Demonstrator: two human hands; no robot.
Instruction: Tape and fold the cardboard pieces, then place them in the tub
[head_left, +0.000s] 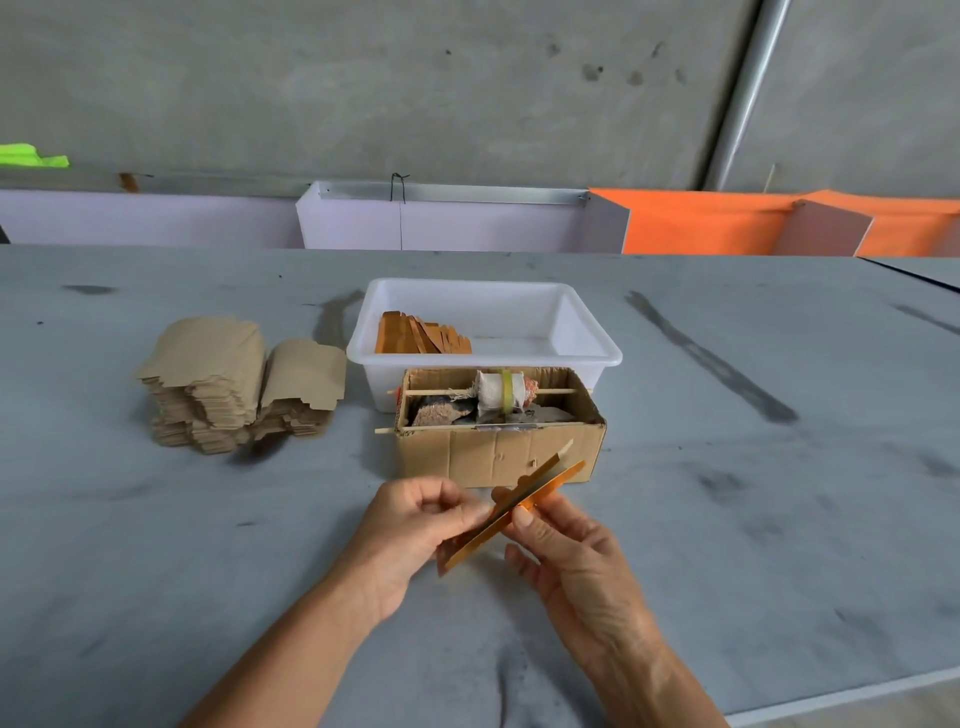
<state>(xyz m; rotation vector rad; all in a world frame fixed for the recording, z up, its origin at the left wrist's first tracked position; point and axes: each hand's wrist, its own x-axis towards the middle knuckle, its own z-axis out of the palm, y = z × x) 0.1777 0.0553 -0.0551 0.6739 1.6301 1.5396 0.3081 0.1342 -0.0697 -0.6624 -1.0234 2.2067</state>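
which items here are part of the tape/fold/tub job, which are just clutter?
Job:
cardboard piece, held by left hand and right hand
flat cardboard stacks
white tub with folded pieces
tape roll in cardboard box

Lying about:
orange panels
green object

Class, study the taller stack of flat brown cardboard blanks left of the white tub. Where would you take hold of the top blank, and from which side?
Probably by the rounded far flap of the top blank on the taller stack of flat brown cardboard blanks, coming from above. That top blank arches upward off the pile, so fingers could slip beneath its raised edge. The lower blanks lie packed tightly, with jagged edges offering no single-sheet grip.
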